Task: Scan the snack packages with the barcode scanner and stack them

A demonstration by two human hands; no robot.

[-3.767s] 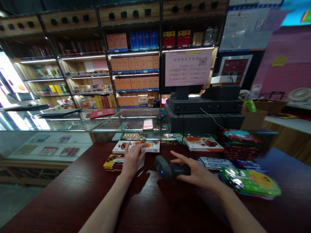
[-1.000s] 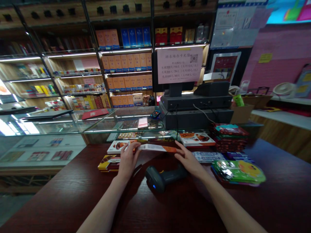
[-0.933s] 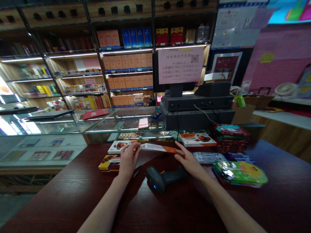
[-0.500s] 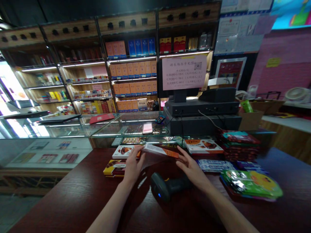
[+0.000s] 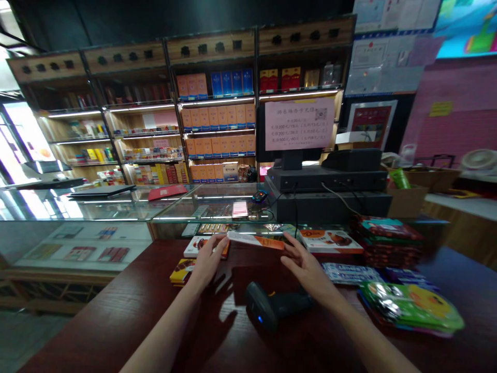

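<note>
Between my two hands a thin white and orange box (image 5: 255,240) is held up by its ends, tilted, above the dark red counter. My left hand (image 5: 208,257) grips its left end. At the right end are the fingers of my right hand (image 5: 304,263). Below the box a black handheld scanner (image 5: 264,305) lies on the counter with a blue light on. Another white and orange box (image 5: 194,246) and a yellow box (image 5: 180,271) lie beside my left hand, partly hidden by it. A white and orange box (image 5: 330,241) lies beyond my right hand.
Right of my right hand are blue and white packets (image 5: 349,272), green packets (image 5: 411,305) and a stack of dark red packages (image 5: 388,241). A glass case (image 5: 209,199) and a black register with a monitor (image 5: 330,176) stand behind. Shelves hold many boxes.
The view has shifted slightly, so the counter and shelves sit a little lower and further right. The held box shows a slightly flatter tilt. Both hands still have hold of it.
</note>
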